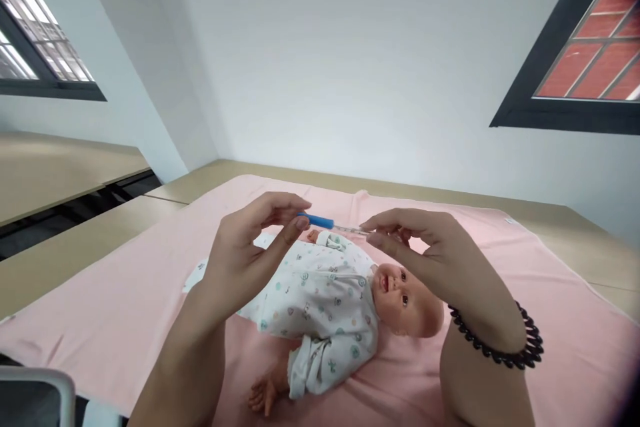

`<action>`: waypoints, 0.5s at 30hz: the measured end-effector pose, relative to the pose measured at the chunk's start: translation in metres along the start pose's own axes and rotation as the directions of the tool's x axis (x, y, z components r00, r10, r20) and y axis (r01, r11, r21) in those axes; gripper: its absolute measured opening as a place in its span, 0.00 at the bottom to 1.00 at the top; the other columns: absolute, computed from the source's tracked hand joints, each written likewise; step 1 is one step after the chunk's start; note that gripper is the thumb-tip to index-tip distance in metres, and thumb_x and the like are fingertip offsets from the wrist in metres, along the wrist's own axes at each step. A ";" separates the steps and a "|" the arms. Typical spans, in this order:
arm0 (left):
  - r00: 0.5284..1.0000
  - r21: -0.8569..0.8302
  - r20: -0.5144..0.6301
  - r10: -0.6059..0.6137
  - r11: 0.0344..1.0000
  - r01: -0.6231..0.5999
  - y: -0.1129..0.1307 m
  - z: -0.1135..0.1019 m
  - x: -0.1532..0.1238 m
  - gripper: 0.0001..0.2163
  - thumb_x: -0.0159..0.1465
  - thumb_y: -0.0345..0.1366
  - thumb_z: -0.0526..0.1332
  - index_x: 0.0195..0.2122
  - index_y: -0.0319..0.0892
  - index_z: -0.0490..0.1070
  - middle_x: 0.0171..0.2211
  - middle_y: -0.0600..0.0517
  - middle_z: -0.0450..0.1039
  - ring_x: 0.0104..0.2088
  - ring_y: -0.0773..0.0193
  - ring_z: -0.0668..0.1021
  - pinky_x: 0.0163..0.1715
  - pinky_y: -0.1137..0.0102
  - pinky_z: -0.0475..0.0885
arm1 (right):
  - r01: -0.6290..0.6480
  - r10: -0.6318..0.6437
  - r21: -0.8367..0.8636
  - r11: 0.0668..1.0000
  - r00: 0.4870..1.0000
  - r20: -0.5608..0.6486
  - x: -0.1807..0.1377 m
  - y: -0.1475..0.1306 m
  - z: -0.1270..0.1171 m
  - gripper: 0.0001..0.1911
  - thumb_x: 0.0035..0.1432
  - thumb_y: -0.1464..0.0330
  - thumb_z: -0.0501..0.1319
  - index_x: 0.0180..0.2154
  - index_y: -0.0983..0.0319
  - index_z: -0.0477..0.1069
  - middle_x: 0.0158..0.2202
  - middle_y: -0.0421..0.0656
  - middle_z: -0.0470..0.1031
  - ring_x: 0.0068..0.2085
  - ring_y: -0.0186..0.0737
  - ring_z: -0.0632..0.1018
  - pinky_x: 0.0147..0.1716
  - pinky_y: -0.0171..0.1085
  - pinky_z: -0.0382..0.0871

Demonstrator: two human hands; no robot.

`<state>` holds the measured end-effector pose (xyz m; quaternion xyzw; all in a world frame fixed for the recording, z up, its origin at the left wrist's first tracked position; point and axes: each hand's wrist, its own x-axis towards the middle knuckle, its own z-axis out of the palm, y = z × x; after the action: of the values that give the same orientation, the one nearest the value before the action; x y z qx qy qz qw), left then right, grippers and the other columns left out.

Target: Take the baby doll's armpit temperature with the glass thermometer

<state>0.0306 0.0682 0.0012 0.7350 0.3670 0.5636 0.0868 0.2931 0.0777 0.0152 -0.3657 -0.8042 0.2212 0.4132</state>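
My left hand (255, 240) pinches the blue cap (320, 221) between thumb and fingertips. A thin clear glass thermometer (350, 230) with fine marks extends from the cap's right end. Its other end is pinched in the fingertips of my right hand (420, 240), which hide that tip. Both hands are raised above a baby doll (325, 300), which lies on its back with its head to the right. The doll wears a white printed outfit, and my left hand and forearm cover part of its lower body.
A pink cloth (500, 260) is spread over the wooden table (565, 227) beneath the doll. Behind stands a white wall (350, 67). Another table (65, 160) is at the left. A grey frame (45, 377), perhaps of a chair, shows at the bottom left.
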 end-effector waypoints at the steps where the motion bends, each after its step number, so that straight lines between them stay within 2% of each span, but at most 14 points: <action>1: 1.000 0.015 -0.005 0.003 1.000 -0.003 -0.001 0.001 0.000 0.06 0.67 0.33 0.67 0.44 0.47 0.77 0.37 0.54 0.77 0.37 0.67 0.80 0.41 0.70 0.78 | -0.012 0.012 0.019 1.000 1.000 -0.006 0.000 0.001 -0.002 0.06 0.67 0.61 0.64 0.45 0.49 0.79 0.34 0.33 0.79 0.34 0.31 0.76 0.31 0.31 0.69; 3: 0.999 0.029 -0.033 0.000 1.000 0.001 -0.002 0.002 0.001 0.03 0.67 0.34 0.67 0.41 0.46 0.77 0.36 0.54 0.77 0.36 0.68 0.80 0.41 0.70 0.78 | -0.026 0.028 0.050 0.998 0.999 -0.035 0.001 0.002 -0.005 0.08 0.66 0.61 0.65 0.47 0.49 0.78 0.35 0.34 0.79 0.37 0.32 0.77 0.33 0.31 0.70; 6: 0.998 0.025 -0.064 -0.011 1.000 0.013 -0.004 0.001 0.002 0.02 0.67 0.35 0.66 0.40 0.46 0.77 0.34 0.55 0.77 0.34 0.68 0.80 0.39 0.70 0.79 | -0.045 0.047 0.114 0.992 0.999 -0.013 0.002 0.002 -0.010 0.05 0.65 0.61 0.66 0.43 0.52 0.79 0.37 0.36 0.79 0.39 0.34 0.78 0.34 0.31 0.71; 13: 0.998 0.053 -0.058 0.008 0.999 -0.005 -0.003 -0.001 0.003 0.02 0.66 0.34 0.67 0.40 0.46 0.77 0.33 0.56 0.78 0.32 0.69 0.80 0.37 0.71 0.79 | -0.053 0.041 0.276 0.960 0.998 0.050 0.009 0.009 -0.015 0.04 0.63 0.62 0.69 0.39 0.55 0.79 0.38 0.38 0.80 0.39 0.34 0.79 0.38 0.32 0.73; 15: 0.999 0.093 -0.045 0.015 0.996 -0.011 -0.002 -0.001 0.004 0.03 0.66 0.34 0.68 0.40 0.46 0.77 0.33 0.56 0.78 0.32 0.69 0.80 0.37 0.72 0.78 | -0.068 0.061 0.282 0.957 0.998 0.033 0.010 0.013 -0.015 0.05 0.61 0.62 0.70 0.39 0.55 0.80 0.39 0.40 0.81 0.40 0.37 0.79 0.40 0.34 0.74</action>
<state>0.0291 0.0719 0.0039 0.7276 0.3897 0.5631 0.0407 0.3072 0.0948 0.0201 -0.3262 -0.7569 0.3517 0.4439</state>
